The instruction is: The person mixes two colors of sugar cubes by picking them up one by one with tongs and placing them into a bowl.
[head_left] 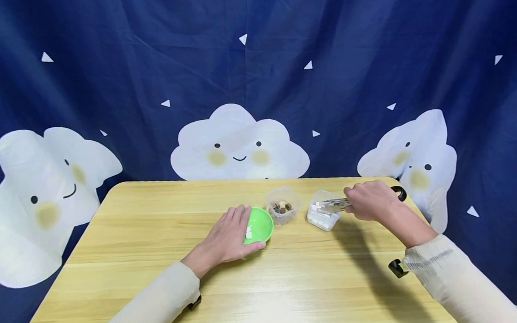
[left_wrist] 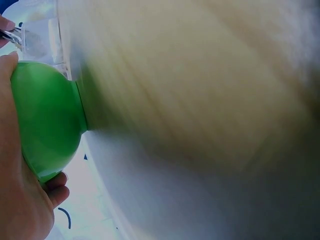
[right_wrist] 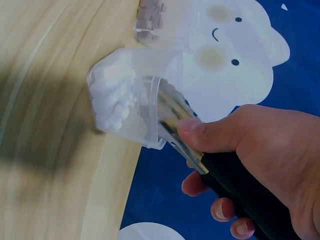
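Observation:
My left hand (head_left: 229, 235) grips a green bowl (head_left: 263, 223) by its left side, thumb along the near rim and fingers around the far side. A few small white pieces (head_left: 248, 232) lie in the bowl. The left wrist view shows the bowl's outside (left_wrist: 47, 115) standing upright on its foot. My right hand (head_left: 371, 201) holds metal tongs (head_left: 333, 205) with black handles (right_wrist: 245, 190). Their tips reach down inside a clear plastic tub (head_left: 323, 222) of white pieces (right_wrist: 112, 97). What the tips hold is hidden by the tub's wall.
Between the bowl and the white-filled tub stands another clear tub (head_left: 270, 200) with brown pieces (head_left: 282, 208) in it. All of them sit toward the far part of the wooden table (head_left: 154, 214). Behind its edge hangs a dark blue curtain (head_left: 197, 60) with clouds.

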### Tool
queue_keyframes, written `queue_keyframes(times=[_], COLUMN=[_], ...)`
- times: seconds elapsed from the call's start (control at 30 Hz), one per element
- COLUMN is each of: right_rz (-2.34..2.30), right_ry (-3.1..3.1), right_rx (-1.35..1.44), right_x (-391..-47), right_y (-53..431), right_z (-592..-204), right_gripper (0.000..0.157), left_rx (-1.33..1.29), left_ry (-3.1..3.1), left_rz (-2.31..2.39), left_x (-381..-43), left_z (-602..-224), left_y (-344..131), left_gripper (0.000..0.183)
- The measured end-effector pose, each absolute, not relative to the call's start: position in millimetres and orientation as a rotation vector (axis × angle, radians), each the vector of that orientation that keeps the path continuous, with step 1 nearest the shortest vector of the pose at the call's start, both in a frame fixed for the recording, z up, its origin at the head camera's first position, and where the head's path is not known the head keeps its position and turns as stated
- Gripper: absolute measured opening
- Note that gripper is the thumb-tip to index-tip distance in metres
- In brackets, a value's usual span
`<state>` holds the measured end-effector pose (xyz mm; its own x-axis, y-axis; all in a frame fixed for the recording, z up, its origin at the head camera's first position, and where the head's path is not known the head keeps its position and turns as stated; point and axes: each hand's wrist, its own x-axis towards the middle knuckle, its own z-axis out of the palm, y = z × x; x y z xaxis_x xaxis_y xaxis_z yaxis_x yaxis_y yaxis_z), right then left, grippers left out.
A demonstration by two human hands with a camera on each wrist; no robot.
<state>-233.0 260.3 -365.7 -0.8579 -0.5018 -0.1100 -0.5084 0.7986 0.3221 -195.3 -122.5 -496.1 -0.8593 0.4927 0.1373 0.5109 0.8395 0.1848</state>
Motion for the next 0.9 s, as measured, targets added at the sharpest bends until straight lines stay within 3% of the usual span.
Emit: queue_keyframes(times=[0.9], right_rz=[0.702], right_ry=[3.044], right_rx=[-0.960], right_x=[-233.6], right_y=[235.9], right_z=[-363.1], right_gripper=[0.026], left_rx=[-0.817], left_ry=[-2.912], left_rz=[-0.323], left_x=[-195.9], left_z=[-496.7], left_y=[-123.3], left_gripper=[0.113])
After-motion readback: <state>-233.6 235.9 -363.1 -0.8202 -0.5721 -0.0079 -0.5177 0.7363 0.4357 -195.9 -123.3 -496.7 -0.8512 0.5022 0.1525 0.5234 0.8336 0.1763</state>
